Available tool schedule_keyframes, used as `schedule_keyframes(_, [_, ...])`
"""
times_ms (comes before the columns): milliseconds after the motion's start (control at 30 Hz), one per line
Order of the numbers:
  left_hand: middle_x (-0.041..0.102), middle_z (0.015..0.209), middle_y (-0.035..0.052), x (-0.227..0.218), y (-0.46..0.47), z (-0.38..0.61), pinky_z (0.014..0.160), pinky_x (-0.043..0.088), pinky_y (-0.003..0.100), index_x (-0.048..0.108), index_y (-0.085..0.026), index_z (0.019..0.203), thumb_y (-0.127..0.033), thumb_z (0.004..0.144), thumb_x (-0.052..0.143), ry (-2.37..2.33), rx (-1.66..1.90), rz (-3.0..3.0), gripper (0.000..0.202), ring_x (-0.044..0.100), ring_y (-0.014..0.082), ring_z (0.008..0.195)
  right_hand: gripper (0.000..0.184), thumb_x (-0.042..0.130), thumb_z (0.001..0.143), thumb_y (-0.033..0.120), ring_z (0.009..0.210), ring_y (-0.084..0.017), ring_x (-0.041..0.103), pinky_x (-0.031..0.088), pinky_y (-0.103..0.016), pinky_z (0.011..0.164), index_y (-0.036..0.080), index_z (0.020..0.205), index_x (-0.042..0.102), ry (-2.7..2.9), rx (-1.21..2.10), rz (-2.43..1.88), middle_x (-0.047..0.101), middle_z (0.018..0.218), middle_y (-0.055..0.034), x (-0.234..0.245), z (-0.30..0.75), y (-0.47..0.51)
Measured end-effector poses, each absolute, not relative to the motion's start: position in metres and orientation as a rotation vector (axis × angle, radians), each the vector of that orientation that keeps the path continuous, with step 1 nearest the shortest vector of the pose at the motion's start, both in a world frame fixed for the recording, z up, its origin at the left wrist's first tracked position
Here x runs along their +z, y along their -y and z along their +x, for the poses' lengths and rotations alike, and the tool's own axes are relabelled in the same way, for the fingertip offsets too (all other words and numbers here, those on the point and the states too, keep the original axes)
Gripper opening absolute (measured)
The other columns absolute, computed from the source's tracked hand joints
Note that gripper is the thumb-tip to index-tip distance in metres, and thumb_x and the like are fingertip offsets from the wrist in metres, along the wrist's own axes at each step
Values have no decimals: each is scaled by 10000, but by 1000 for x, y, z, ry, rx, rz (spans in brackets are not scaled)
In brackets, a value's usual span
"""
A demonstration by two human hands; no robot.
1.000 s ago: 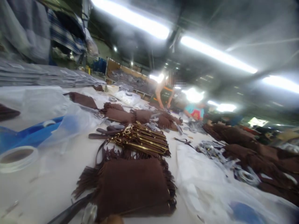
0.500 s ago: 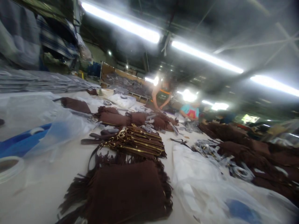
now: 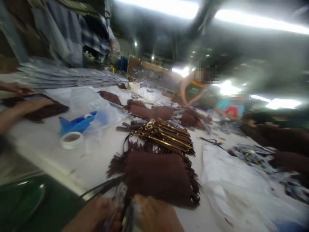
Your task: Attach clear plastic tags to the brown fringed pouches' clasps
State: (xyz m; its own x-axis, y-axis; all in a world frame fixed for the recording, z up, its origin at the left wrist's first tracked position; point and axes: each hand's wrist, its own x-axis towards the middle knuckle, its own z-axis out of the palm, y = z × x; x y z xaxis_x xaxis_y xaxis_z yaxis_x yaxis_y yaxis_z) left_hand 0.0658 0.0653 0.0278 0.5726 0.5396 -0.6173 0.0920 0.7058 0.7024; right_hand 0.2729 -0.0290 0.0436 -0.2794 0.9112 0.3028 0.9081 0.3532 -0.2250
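Observation:
At the bottom edge my left hand (image 3: 102, 209) is closed around a strap in greyish clear plastic (image 3: 120, 195), blurred by motion. Close beside it, my right hand (image 3: 156, 214) is curled, its fingers bent toward a dark grey strip; what it grips is smeared. Just beyond both hands lies a brown fringed bag (image 3: 156, 177), flat on the white table (image 3: 96, 161). A thin dark strap (image 3: 101, 187) runs from near my left hand toward the bag. Behind that bag, several brown pouches with gold zippers and clasps (image 3: 164, 135) lie overlapped in a row.
At left, another person's hands (image 3: 31, 106) rest on a brown piece (image 3: 55, 109). A tape roll (image 3: 71, 140) and blue plastic (image 3: 79, 124) lie nearby. White plastic sheeting (image 3: 224, 177) covers the right side. More brown bags (image 3: 166, 112) and a co-worker (image 3: 196, 87) are farther back.
My view has tilted down and turned left. Both my hands have come into view at the bottom with the plastic-wrapped strap. Another person's hands now show at the left.

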Motion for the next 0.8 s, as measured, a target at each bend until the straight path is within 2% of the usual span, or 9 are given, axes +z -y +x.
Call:
schedule_keyframes(100, [714,738,88,29,-59,60,596,512,275,635,-123,726,-452,639,829,-989,384,815,392,683,213,649,412,432,900,108,818,-205,724,584,-284,706,190,1301,475,2179,153,-1683,722,984,-71,42,291,47])
schedule_keyframes(200, [705,714,100,30,-56,64,572,505,271,611,-112,722,-470,631,806,-1024,443,849,418,676,208,608,356,363,961,156,838,-178,721,580,-257,721,229,1292,473,2132,152,-1710,714,1015,-58,40,307,61])
schedule_keyframes(333, [691,669,83,29,-51,68,535,481,245,589,-115,694,-550,581,820,-1037,502,873,505,657,188,566,344,336,984,191,925,-187,717,594,-262,761,197,1290,494,2121,-126,-1750,695,1102,-92,41,316,66])
schedule_keyframes(467, [706,726,103,31,-44,64,559,484,236,631,-94,744,-516,636,813,-980,537,861,473,666,184,619,374,341,991,252,1143,-258,634,589,-366,879,136,1315,487,2068,-446,-1826,616,1264,-153,40,322,65])
schedule_keyframes(667, [720,866,145,38,-35,58,643,519,251,626,-87,898,-445,811,688,-913,587,756,373,678,172,687,392,325,979,261,1097,-247,665,618,-347,816,138,1314,489,2121,-456,-1926,578,1319,-161,19,331,66])
schedule_keyframes(800, [712,885,187,46,-34,61,650,533,286,598,-72,941,-413,924,540,-894,611,667,346,688,204,706,374,328,980,249,1035,-232,692,623,-315,774,139,1292,502,2155,-472,-1861,594,1284,-162,20,335,63])
